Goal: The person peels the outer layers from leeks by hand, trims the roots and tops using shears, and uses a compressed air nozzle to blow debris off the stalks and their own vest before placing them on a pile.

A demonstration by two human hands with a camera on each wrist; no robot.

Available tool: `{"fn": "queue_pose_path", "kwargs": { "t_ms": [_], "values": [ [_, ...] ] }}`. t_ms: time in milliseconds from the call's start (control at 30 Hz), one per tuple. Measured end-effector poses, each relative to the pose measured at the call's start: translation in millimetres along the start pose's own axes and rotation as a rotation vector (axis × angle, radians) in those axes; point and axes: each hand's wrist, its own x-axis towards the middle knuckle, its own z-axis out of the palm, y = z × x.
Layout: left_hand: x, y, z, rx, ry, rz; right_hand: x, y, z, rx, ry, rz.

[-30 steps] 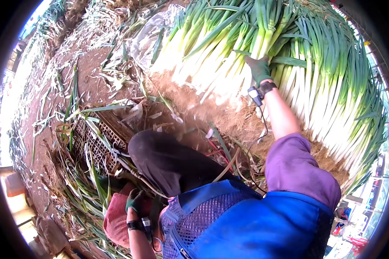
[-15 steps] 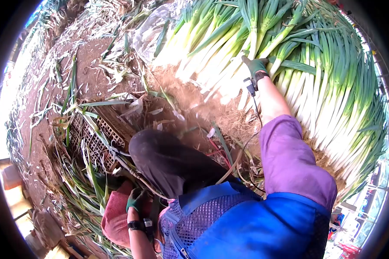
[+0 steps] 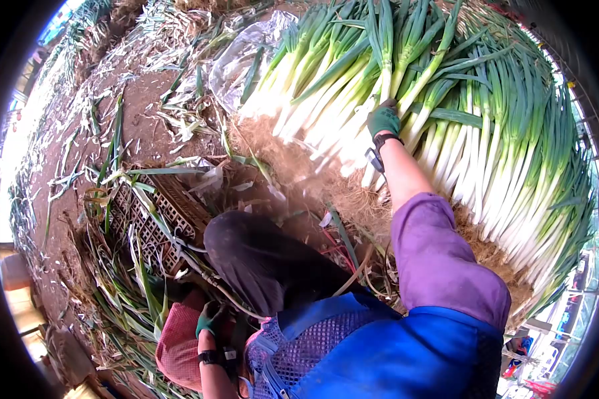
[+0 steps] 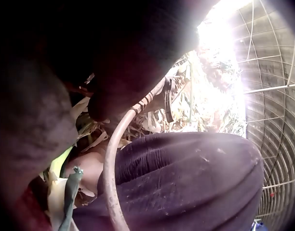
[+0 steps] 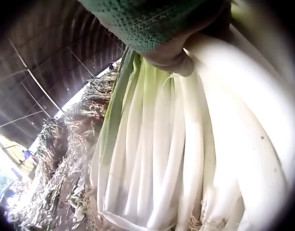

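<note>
A broad row of green onions lies with white stalks towards the person and green leaves pointing away. My right hand, in a green glove, grips several green onions at the upper part of their white stalks. Close up in the right wrist view, the thumb curls over pale stalks, while the other fingers are mostly hidden. My left hand, also gloved, stays low beside the bent leg, near a pink cloth. It shows only as dark shapes in the left wrist view, with nothing visible between thumb and fingers.
A plastic crate sits left of the knee amid loose leaves. A hose runs past the left hand and leg. Crumpled clear plastic sheeting lies at the row's left end. Leaf scraps litter the soil.
My right hand has moved a little left and nearer the body, its thumb no longer spread out. Some leafy tops by it have swung left. The left hand has stayed in place.
</note>
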Motion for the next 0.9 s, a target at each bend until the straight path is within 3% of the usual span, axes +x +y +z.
{"fn": "queue_pose_path", "kwargs": {
  "t_ms": [67, 133, 167, 233, 267, 300, 367, 467, 567, 633, 700, 733, 833, 867, 900],
  "values": [
    [-9.1, 31.9, -0.3, -0.306, 0.061, -0.222, 27.6, 1.3, 9.4, 0.100, -0.077, 0.089],
    [-16.9, 49.5, -3.2, -0.264, 0.031, -0.251, 39.9, -3.9, 5.8, 0.206, -0.098, 0.176],
    [-17.2, 53.0, -3.7, -0.243, 0.015, -0.265, 56.3, 3.7, 3.8, 0.370, -0.237, 0.109],
    [-18.9, 43.2, -6.8, -0.258, 0.003, -0.170, 74.5, -8.5, 7.7, 0.726, -0.375, 0.228],
    [-17.4, 39.6, -6.7, -0.266, -0.003, -0.121, 76.5, -15.6, 5.3, 0.690, -0.308, 0.100],
    [-16.4, 36.5, -5.6, -0.322, -0.016, -0.144, 78.0, -20.3, 3.1, 0.918, -0.420, 0.230],
    [-17.8, 40.2, -6.1, -0.427, -0.044, -0.190, 27.1, -53.1, -68.0, 0.947, -0.372, 0.316],
    [-9.2, 34.1, -11.5, -0.147, -0.012, -0.102, 61.2, -62.7, -10.7, 0.842, -0.467, 0.322],
    [-8.1, 24.0, -4.9, -0.232, 0.040, -0.183, 66.9, -57.7, 21.7, 0.820, -0.570, 0.293],
    [-11.3, 30.9, -6.1, -0.154, 0.033, -0.167, 77.8, -46.4, 57.5, 0.772, -0.444, 0.143],
    [-10.1, 32.0, -6.2, -0.148, 0.000, -0.186, 22.9, -43.2, -26.2, 0.751, -0.182, 0.072],
    [-6.1, 25.9, -4.2, -0.185, -0.026, -0.214, 27.8, -35.9, -11.9, 0.573, 0.120, 0.059],
    [18.1, -29.6, 0.9, -0.351, -0.071, -0.188, 5.9, -4.1, -27.2, 0.289, 0.594, 0.053],
    [22.4, -51.9, 4.2, -0.416, -0.083, -0.165, -1.6, 4.2, -28.3, 0.168, 0.643, 0.049],
    [12.5, -29.7, 1.9, -0.412, -0.087, -0.152, -7.6, 8.9, -25.7, 0.305, 0.521, -0.036]
  ]
}}
